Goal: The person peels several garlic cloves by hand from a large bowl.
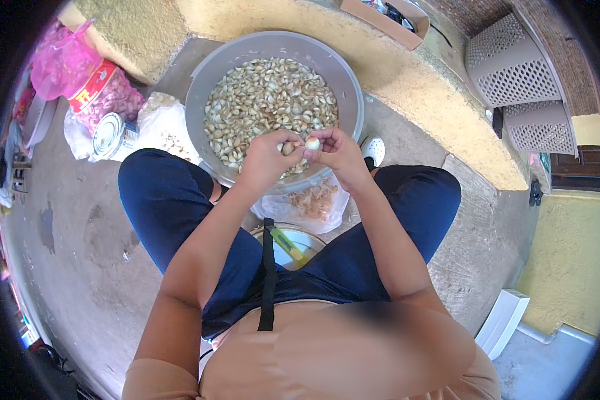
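A large grey basin (345, 77) full of loose garlic cloves (270, 93) stands on the floor between my knees. Over its near edge, my left hand (267, 160) is closed around a few garlic cloves (288, 148). My right hand (343, 160) pinches a pale, smooth garlic clove (312, 143) between thumb and fingers. The fingertips of both hands meet at this clove. Below the hands, a clear plastic bag (337, 212) with brownish skins (313, 200) lies against the basin.
A green utility knife (288, 245) rests on a round pale surface between my legs. At left are a tin can (108, 137), a white bag (167, 127) and a pink-red sack (113, 100). A low yellow wall (407, 87) runs behind the basin, with a cardboard box (390, 20) on top.
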Available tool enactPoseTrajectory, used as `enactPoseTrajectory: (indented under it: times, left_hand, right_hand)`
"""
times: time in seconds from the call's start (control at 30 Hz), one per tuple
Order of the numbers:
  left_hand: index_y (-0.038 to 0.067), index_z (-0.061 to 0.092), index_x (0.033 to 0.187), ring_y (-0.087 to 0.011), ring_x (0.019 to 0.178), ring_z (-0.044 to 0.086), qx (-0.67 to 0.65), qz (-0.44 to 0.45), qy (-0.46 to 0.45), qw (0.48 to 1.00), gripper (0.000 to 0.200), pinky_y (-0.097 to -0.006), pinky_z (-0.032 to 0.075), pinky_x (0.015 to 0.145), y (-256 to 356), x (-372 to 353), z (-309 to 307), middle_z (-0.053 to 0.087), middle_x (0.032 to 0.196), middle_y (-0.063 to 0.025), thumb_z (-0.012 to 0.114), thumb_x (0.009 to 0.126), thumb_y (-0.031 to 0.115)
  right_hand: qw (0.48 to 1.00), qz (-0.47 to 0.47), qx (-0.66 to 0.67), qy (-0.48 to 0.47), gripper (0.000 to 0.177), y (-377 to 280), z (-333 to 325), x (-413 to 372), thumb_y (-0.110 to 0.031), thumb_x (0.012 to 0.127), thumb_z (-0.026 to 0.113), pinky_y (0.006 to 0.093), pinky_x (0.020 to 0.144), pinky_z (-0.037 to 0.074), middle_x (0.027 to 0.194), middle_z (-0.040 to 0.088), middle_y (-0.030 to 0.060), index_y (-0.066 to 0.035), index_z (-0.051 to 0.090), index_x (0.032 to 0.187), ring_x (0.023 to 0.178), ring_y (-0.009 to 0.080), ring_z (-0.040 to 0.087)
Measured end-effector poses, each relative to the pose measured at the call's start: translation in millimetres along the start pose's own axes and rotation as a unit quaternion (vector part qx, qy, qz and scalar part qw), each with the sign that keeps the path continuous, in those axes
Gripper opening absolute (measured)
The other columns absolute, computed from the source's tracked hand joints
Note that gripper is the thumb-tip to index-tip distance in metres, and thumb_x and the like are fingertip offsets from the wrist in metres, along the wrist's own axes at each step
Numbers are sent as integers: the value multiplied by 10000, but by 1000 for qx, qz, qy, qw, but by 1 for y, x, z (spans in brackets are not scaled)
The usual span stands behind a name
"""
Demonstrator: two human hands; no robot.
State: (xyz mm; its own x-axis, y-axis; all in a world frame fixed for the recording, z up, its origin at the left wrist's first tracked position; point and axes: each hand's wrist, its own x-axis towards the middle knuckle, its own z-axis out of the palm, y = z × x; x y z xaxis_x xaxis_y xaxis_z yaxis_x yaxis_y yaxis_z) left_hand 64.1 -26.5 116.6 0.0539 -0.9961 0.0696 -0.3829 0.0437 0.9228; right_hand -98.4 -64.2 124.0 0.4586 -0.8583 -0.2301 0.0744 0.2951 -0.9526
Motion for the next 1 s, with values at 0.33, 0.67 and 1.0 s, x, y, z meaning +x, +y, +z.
enactPoseTrajectory:
  times: [0.33, 0.67, 1.0]
  left_hand:
    - [5, 608, 785, -115, 648, 557, 3, 5, 7, 1000, 148, -238, 439, 614, 5, -2, 2, 606, 704, -51, 631, 664, 88]
    - [21, 612, 789, -77, 537, 498, -192, -174, -13, 966, 139, -212, 385, 498, -2, 8, -8, 572, 656, -21, 604, 709, 134]
    - [89, 562, 822, -38, 489, 413, -267, -246, -40, 931, 110, -167, 250, 346, -2, 8, -9, 452, 606, 38, 573, 769, 184]
  right_hand:
    - [1000, -4, -21, -15, 331, -4, 1, -3, -57, 703, 669, 221, 620, 447, 817, 586, 61, 45, 539, 990, 678, 97, 543]
    - [996, 34, 76, -43, 280, -15, 1, -7, -99, 768, 595, 231, 636, 462, 843, 595, 73, 24, 548, 1015, 722, 115, 559]
    - [970, 142, 193, -30, 283, -3, -15, 0, 19, 762, 443, 253, 623, 464, 892, 555, 81, 33, 502, 1038, 725, 125, 535]
